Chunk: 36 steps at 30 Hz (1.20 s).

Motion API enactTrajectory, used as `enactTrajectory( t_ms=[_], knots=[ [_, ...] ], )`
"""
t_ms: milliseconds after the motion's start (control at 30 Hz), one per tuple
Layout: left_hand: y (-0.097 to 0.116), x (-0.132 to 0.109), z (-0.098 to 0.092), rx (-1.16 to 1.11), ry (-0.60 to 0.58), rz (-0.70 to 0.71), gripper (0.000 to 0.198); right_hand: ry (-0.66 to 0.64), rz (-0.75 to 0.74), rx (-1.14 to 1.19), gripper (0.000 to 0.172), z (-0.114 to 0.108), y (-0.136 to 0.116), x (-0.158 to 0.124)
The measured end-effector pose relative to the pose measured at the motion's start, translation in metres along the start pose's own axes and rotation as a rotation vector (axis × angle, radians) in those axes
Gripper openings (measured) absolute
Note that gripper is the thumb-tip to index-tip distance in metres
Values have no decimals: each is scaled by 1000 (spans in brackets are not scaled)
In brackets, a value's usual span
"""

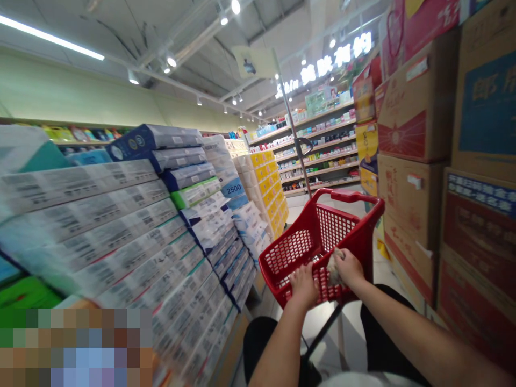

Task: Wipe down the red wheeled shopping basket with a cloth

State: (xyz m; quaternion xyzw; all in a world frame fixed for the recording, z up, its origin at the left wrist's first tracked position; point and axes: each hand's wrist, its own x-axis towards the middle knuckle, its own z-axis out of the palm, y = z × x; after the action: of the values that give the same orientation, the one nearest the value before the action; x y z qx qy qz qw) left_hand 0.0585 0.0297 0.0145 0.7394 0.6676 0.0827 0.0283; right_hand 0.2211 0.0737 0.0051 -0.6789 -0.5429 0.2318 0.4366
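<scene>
Lays the left hand (305, 287) over the near edge of the red basket (365, 242), fingers slightly spread; pinches a greyish cloth (334, 271) in the right hand (350, 269), fingers bunched, at the same near side. Has the basket straight ahead, just beyond the black trouser legs (260, 344), with its handle (350, 196) at the far end. Is hemmed in on the left by a tall bank of plastic-wrapped paper packs (100, 226), with navy packs (165, 138) on top and one green-edged pack (199, 191) farther along. Meets a stack of yellow-and-white packs (269, 180) beyond. On the right, comes up against stacked cartons (415, 193), brown and dark red, narrowing the aisle. Faces a slim metal pole (287, 110) rising beyond the basket, topped by a pale sign (262, 63); farther off, looks onto long shelves (318, 156) of small goods. Reads "2500" on a white-and-blue pack (234, 188) and "Skin" in lit letters (308, 73), followed by Chinese characters. Makes out Chinese print on the cartons too, apparently beginning with 郎 on a blue panel (492, 105); cannot read the small print on the wrapped packs or the shelf goods. Cannot see the lower left corner, hidden under coloured squares.
</scene>
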Motion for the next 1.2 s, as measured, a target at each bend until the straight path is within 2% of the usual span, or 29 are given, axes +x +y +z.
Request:
enactTrajectory(
  t_ms=[67, 233, 400, 567, 767, 967, 1067, 1200],
  knots=[
    [-4, -1, -1, -22, 3, 9, 60, 0, 0, -26, 19, -1, 1, 2],
    [-16, -3, -10, -42, -10, 30, 59, -157, -100, 2, 13, 7, -7, -4],
    [-26, -5, -12, -36, 7, 28, 59, -49, -25, 55, 17, 9, -6, -4],
    [-28, -8, -14, -11, 11, -11, 59, -79, -71, 71, 17, 14, -1, -2],
    [-31, -11, -13, -59, 25, -13, 57, 57, 83, 94, 28, 12, 0, 2],
    [-33, -11, -10, -80, 51, 4, 56, -145, -36, 180, 16, 29, 0, -7],
    [-33, -13, -11, -66, 45, 6, 56, -82, 17, 244, 20, 30, 6, -6],
    [-33, -14, -13, -27, 32, -8, 56, 76, 42, 261, 25, 19, 5, -7]
  ],
)
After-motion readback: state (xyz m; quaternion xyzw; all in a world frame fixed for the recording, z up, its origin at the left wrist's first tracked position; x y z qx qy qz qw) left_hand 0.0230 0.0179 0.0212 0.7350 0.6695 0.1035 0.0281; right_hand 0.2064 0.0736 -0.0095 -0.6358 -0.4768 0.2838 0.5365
